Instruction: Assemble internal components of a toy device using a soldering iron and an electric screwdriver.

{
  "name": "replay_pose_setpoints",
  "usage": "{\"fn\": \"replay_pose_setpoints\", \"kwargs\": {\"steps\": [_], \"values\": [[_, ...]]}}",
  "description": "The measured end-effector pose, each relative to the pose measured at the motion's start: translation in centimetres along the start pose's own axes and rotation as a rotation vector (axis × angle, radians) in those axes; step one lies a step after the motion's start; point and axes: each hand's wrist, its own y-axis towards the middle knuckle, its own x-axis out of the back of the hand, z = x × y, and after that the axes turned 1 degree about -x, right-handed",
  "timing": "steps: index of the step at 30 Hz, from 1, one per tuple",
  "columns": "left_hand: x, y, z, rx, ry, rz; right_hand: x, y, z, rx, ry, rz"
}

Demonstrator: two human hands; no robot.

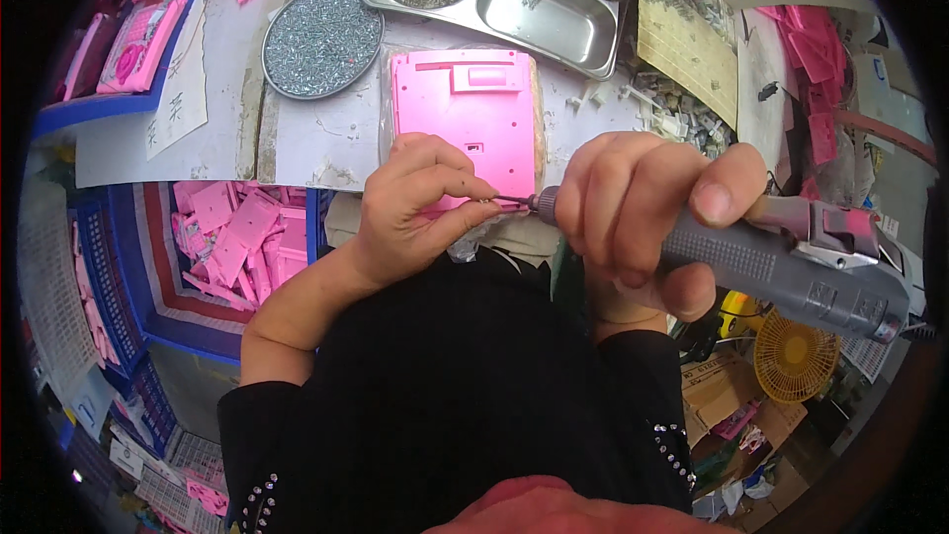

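Note:
In my right hand (pixel 643 208) is a grey electric screwdriver (pixel 771 262), lying sideways with its dark thin bit toward the left. My left hand (pixel 420 193) pinches what looks like a small screw (pixel 485 201) between thumb and forefinger, right at the tip of the bit; the fingertips partly hide it. Just beyond both hands lies a flat pink plastic casing (pixel 455 119) with small holes and a raised rectangular part near its far edge. My left hand covers its near left corner.
Behind the casing are a round dish of small screws (pixel 323 40) and a steel compartment tray (pixel 554 20) with metal pieces. White plastic parts (pixel 672 104) lie to the right. A blue-rimmed bin (pixel 163 282) holds pink parts at left; a yellow fan (pixel 796 356) stands lower right.

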Motion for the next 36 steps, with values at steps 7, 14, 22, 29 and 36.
{"fn": "replay_pose_setpoints", "kwargs": {"steps": [7,14,22,29,36], "values": [[-0.6,-0.6,0.3,0.097,-0.148,-0.037,-0.2,0.0,-0.7,-0.026,0.030,-0.008],[-0.4,-0.7,-0.4,0.135,-0.099,-0.004,-1.1,0.0,-0.6,-0.151,-0.116,-0.118],[-1.5,-0.2,-1.5,0.321,-0.306,0.073,-2.1,-0.6,0.3,-0.313,-0.300,-0.304],[-1.3,0.3,-2.3,0.554,-0.524,0.307,-1.9,-1.5,1.8,-0.285,-0.194,-0.303],[-0.8,0.4,-1.1,0.292,-0.232,0.206,-1.4,-4.1,1.5,-0.232,-0.283,-0.330]]}}
